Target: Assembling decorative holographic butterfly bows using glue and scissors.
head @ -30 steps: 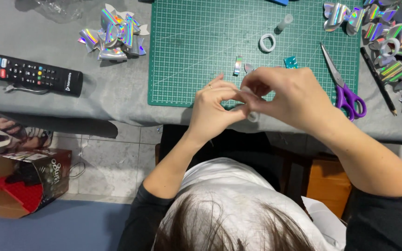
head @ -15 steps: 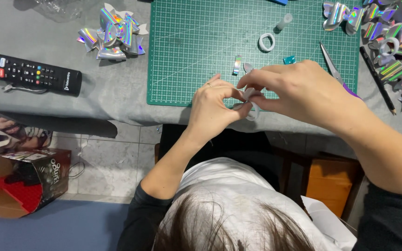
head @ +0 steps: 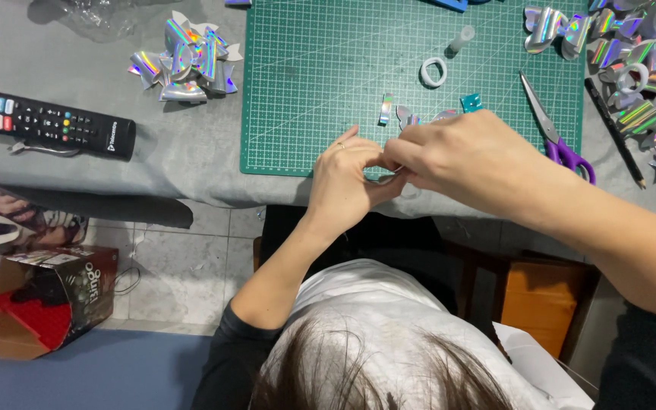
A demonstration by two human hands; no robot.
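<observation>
Holographic strip pinched between left hand (head: 347,178) and right hand (head: 468,163) at near edge of green cutting mat (head: 305,114), mostly hidden by closed fingertips; folding step apparently under way; next likely needs steady pinch; scissors (head: 552,129) beside.

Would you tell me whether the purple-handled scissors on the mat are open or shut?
Shut: the scissors lie flat on the green cutting mat, blades together in one line.

Green gridded cutting mat (head: 328,83); purple-handled scissors (head: 559,133); holographic silver bows (head: 184,61); black remote (head: 51,123); grey tablecloth (head: 77,175).
</observation>
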